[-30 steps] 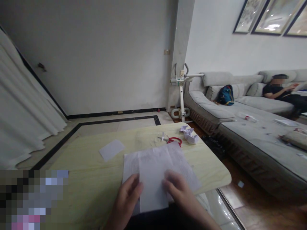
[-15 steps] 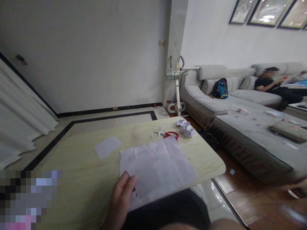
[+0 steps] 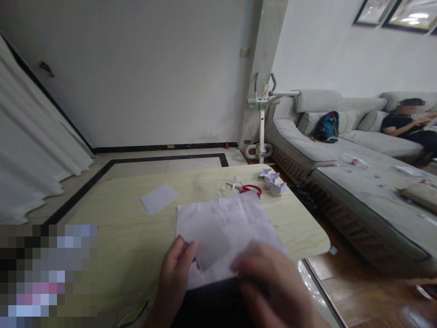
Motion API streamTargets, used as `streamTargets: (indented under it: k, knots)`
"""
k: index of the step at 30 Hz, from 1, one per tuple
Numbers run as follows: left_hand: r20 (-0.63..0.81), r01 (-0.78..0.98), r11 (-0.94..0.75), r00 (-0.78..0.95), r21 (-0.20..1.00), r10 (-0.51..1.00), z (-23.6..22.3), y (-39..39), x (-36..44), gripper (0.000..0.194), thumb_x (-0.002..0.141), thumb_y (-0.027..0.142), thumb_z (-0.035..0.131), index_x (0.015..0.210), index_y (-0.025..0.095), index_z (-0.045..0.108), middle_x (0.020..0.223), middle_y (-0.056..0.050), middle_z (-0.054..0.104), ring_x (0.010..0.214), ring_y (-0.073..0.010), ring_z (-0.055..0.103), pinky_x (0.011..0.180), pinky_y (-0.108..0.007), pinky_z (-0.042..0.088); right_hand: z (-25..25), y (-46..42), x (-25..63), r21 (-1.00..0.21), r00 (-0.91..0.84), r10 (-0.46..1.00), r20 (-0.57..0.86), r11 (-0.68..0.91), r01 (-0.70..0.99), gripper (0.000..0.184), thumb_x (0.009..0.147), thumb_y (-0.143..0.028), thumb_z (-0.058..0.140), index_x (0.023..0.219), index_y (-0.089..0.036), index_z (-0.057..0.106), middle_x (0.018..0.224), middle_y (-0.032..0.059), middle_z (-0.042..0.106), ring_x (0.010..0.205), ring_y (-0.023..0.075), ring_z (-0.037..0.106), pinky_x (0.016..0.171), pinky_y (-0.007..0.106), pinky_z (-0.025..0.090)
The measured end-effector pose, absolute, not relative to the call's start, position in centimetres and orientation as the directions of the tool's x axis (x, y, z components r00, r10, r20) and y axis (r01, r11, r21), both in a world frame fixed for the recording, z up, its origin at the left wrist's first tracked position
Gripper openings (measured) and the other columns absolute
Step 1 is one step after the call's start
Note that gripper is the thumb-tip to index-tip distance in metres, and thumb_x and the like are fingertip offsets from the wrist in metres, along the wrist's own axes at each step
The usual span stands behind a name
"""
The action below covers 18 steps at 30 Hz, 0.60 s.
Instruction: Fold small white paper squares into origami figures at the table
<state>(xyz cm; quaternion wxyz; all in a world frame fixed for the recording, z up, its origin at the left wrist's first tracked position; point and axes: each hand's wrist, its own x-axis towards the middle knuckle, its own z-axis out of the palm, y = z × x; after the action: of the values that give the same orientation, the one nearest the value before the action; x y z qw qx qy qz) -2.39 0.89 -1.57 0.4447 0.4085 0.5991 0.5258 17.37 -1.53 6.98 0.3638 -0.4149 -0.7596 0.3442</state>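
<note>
My left hand (image 3: 179, 262) pinches the left edge of a small, greyish piece of paper (image 3: 213, 241), thumb on top. It overlies a larger white sheet of paper (image 3: 244, 214) with faint marks, which lies at the near side of the pale table. My right hand (image 3: 273, 278) is over the sheet's near right part, blurred by motion with the fingers curled; whether it grips anything is not visible. Beyond the sheet lie red-handled scissors (image 3: 251, 189), partly covered by its far corner, and thin paper scraps (image 3: 223, 187). Folded paper shapes (image 3: 273, 182) rest at the far right corner.
Another small piece of paper (image 3: 159, 199) lies left on the table (image 3: 126, 237). A grey sofa (image 3: 368, 200) stands to the right, with a backpack (image 3: 327, 127) and a seated person (image 3: 406, 125). White exercise equipment (image 3: 262, 123) stands behind the table; a curtain (image 3: 37, 150) hangs left.
My right hand has come up from the bottom edge to above the large sheet. My left hand keeps its pinch on the small paper. The view has shifted left, so the room appears further right.
</note>
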Motion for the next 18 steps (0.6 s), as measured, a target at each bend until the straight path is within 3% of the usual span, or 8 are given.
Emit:
streamTargets:
  k: [3,6,9,13,15,18]
  knots:
    - [-0.061,0.054,0.081,-0.313,0.995,0.948,-1.5,0.7,-1.8,0.026,0.078,0.049,0.065,0.072,0.024,0.060,0.059,0.003,0.059,0.062,-0.0182,0.061,0.056,-0.023,0.048,3.3,1.8,17.2,-0.887,-0.096,0.943,0.318,0.332,0.322,0.033,0.089,-0.037,0.055,0.119,-0.023,0.058,0.100,0.0073,0.067,0.084,0.0211,0.063,0.077,0.037,0.054]
    - [-0.053,0.077,0.079,-0.295,0.994,0.954,-1.4,0.3,-1.3,0.024,0.079,0.048,0.064,0.074,0.025,0.062,0.060,0.002,0.063,0.064,-0.0203,0.063,0.057,-0.024,0.050,0.3,3.0,16.6,-0.927,-0.115,0.974,0.194,0.220,0.303,0.030,0.086,-0.044,0.061,0.105,-0.021,0.064,0.090,0.0052,0.068,0.081,0.0212,0.063,0.074,0.034,0.053]
    - [-0.056,0.047,0.069,-0.240,0.997,0.969,-1.1,0.2,-1.4,0.024,0.079,0.048,0.065,0.084,0.024,0.066,0.075,-0.002,0.071,0.076,-0.0234,0.068,0.065,-0.027,0.054,-1.0,2.8,16.5,-0.932,-0.159,0.978,0.135,0.179,0.316,0.030,0.088,-0.047,0.058,0.078,-0.019,0.065,0.072,0.0018,0.063,0.070,0.0191,0.060,0.064,0.029,0.051]
    - [-0.096,-0.026,0.092,-0.255,0.995,0.962,-0.5,0.6,-2.4,0.041,0.075,0.048,0.069,0.105,0.020,0.067,0.091,-0.006,0.075,0.085,-0.0254,0.070,0.070,-0.028,0.055,-1.0,2.2,17.2,-0.916,-0.244,0.964,0.106,0.191,0.353,0.027,0.088,-0.043,0.060,0.076,-0.019,0.067,0.069,0.0001,0.061,0.068,0.0181,0.058,0.062,0.027,0.048]
    - [-0.118,0.024,0.126,-0.201,0.992,0.973,-0.2,0.9,-2.6,0.038,0.074,0.049,0.070,0.098,0.020,0.070,0.083,-0.004,0.074,0.077,-0.0244,0.070,0.064,-0.026,0.054,-0.8,2.1,17.4,-0.907,-0.267,0.959,0.097,0.196,0.372,0.024,0.087,-0.041,0.062,0.077,-0.020,0.068,0.068,-0.0001,0.061,0.068,0.0180,0.057,0.061,0.026,0.046]
    - [-0.106,0.174,0.141,-0.196,0.975,0.975,-0.2,1.1,-2.5,0.030,0.073,0.051,0.069,0.072,0.022,0.069,0.060,0.000,0.067,0.056,-0.0197,0.063,0.049,-0.023,0.049,-0.6,2.5,17.4,-0.898,-0.235,0.966,0.106,0.194,0.395,0.024,0.087,-0.040,0.061,0.075,-0.019,0.068,0.066,-0.0001,0.061,0.065,0.0177,0.056,0.060,0.027,0.045]
